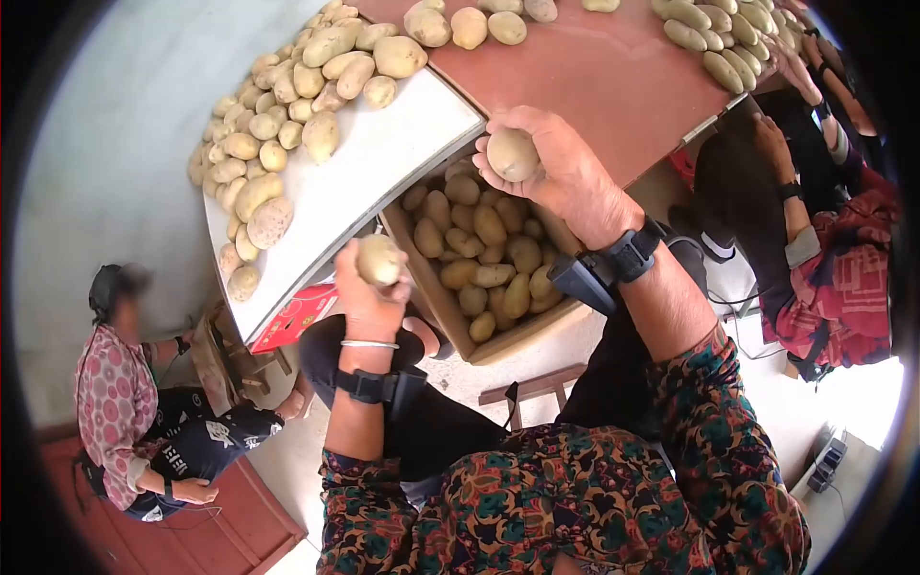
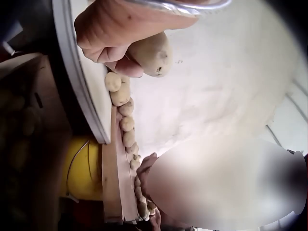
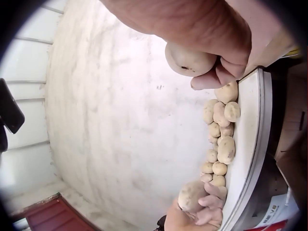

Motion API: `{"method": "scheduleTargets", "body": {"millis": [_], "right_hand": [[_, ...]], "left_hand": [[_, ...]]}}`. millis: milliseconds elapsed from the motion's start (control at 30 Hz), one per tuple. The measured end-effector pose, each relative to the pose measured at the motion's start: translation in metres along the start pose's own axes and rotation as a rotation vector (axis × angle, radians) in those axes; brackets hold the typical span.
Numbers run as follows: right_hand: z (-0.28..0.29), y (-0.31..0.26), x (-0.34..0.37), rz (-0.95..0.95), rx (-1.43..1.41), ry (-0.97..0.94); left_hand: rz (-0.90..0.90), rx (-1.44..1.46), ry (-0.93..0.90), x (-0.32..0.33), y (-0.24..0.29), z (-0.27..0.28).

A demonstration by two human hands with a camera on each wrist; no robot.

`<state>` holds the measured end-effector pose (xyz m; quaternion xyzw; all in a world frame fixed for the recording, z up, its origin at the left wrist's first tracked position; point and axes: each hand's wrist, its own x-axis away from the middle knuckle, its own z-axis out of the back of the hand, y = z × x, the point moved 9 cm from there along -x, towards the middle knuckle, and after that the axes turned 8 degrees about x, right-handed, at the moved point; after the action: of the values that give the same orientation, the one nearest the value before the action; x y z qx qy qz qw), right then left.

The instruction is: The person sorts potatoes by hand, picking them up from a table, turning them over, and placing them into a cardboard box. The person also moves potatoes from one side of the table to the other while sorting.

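Observation:
Both hands are raised near the box, each with one pale potato. My left hand [image 1: 362,309] grips a potato [image 1: 382,259] just left of the cardboard box [image 1: 525,333]. Over the box's far right corner, my right hand [image 1: 567,171] holds another potato [image 1: 513,154] in its curled fingers, palm side up. In the right wrist view this potato [image 3: 189,60] shows a small dark spot. A dark mark is also visible on the left hand's potato [image 2: 153,56] in the left wrist view. Many potatoes [image 1: 489,225] lie inside the box.
A heap of potatoes [image 1: 259,196] covers the far side of the white tabletop [image 1: 402,129]. More potatoes [image 1: 470,28] lie on the reddish-brown table [image 1: 585,86]. A wooden stool [image 1: 533,388] stands below the box. People sit at left [image 1: 120,412] and right [image 1: 843,259].

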<state>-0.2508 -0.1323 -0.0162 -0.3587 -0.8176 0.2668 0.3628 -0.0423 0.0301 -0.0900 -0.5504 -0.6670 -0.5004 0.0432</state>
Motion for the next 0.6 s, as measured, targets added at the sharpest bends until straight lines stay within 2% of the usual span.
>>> {"method": "scheduleTargets", "body": {"millis": [67,133,200,333,367,400,467,600], "right_hand": [[0.001,0.008,-0.004,-0.03,0.045,-0.014],[-0.002,0.013,-0.003,-0.056,0.091,-0.022],[-0.011,0.006,0.002,0.024,0.107,-0.084],[-0.006,0.01,-0.007,0.038,0.083,-0.082],[-0.006,0.009,-0.008,0.055,0.065,-0.078],[-0.007,0.008,-0.009,0.072,0.047,-0.072],[-0.008,0.007,-0.007,0.077,0.023,-0.053],[-0.011,-0.003,-0.003,0.138,-0.061,-0.026]], "left_hand": [[0.055,-0.057,0.031,-0.004,-0.025,0.01],[0.082,-0.066,-0.02,-0.009,-0.037,0.007],[0.111,-0.112,0.012,-0.017,-0.045,0.006],[0.037,0.075,-0.075,-0.04,-0.04,-0.008],[0.042,0.101,-0.155,-0.051,-0.038,-0.011],[0.042,0.105,-0.155,-0.054,-0.038,-0.014],[0.08,0.193,-0.023,-0.057,-0.041,-0.009],[-0.002,0.08,-0.026,-0.057,-0.034,-0.005]]}}
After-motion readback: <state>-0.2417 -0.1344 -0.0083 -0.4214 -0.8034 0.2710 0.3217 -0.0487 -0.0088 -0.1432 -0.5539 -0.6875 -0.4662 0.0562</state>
